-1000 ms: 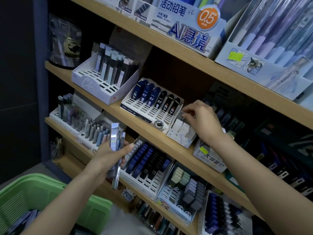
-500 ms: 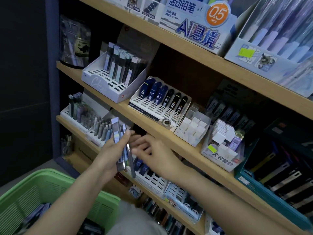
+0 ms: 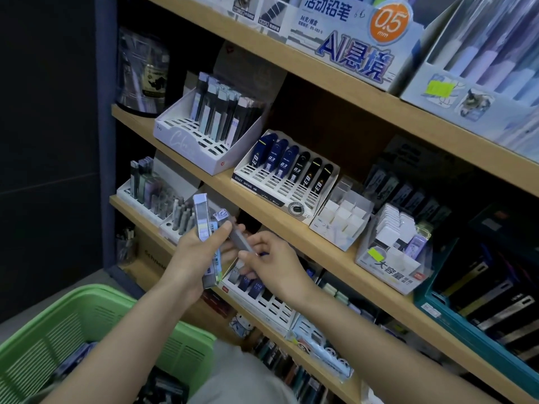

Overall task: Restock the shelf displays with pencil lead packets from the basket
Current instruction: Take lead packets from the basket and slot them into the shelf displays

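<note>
- Head view: the left hand point(image 3: 189, 258) curls its fingers round long pale-blue pencil lead packets point(image 3: 203, 225), upright as a ready supply.
- The right hand point(image 3: 274, 266) pinches one grey packet point(image 3: 240, 239) by its end, likely to free it for the wooden shelf point(image 3: 280, 227).
- The green slatted plastic basket point(image 3: 73, 322) waits lower left.

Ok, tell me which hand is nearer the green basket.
Left. The left hand, holding packets, is just past the far rim of the green basket; the right hand sits farther right, pinching one packet.
</note>
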